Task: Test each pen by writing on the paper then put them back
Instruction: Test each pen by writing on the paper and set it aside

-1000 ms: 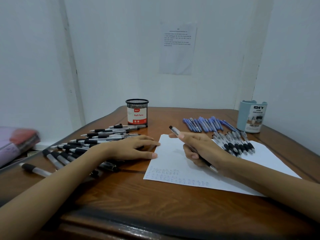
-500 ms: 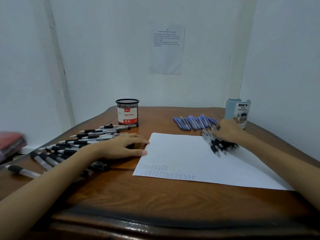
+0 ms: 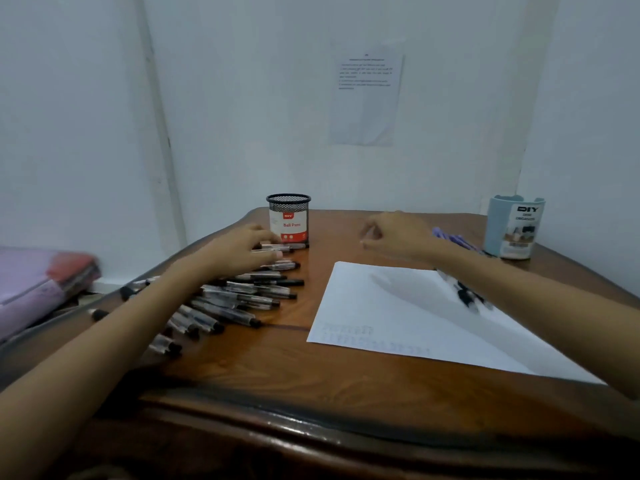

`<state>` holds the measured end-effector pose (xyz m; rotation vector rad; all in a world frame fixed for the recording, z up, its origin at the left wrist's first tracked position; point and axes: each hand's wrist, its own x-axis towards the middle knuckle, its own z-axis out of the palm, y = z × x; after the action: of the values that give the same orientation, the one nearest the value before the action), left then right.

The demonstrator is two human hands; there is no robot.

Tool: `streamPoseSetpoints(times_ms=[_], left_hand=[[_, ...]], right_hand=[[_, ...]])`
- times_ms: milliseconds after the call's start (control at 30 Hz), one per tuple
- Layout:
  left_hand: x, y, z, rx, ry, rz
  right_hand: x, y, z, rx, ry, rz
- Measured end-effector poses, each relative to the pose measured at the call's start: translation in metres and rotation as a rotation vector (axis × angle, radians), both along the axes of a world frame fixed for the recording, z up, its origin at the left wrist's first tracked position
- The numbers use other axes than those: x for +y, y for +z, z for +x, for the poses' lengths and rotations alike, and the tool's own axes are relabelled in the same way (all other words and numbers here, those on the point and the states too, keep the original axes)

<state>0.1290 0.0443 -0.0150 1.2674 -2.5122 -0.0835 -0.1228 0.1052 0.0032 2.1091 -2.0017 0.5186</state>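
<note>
Pens (image 3: 242,292) awaiting a test are lying in a row left of the paper (image 3: 398,317), and our left hand (image 3: 249,251) is leaving the sheet's edge for their far end beside the mesh cup (image 3: 288,216); blur hides whether it is pinching one. Our right hand (image 3: 398,237), having dropped its pen onto the tested group (image 3: 465,296) on the paper, is hovering empty, loosely curled: we are likely starting the next test.

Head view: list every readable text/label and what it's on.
"Ball Pens": red-and-white label on the black mesh cup; small logo above it blurred.
"DIY": label on the blue organiser; smaller lines under it blurred.
Wall sheet: printed lines, too small to read.
Paper: handwritten marks along the near edge, too small to read.
</note>
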Motion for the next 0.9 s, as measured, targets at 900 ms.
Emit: streamPoseSetpoints(times_ms=[900], left_hand=[[-0.014,-0.019,0.065,0.019,0.238,0.131]], right_hand=[[-0.082,-0.028,0.067,-0.230,0.484,0.201]])
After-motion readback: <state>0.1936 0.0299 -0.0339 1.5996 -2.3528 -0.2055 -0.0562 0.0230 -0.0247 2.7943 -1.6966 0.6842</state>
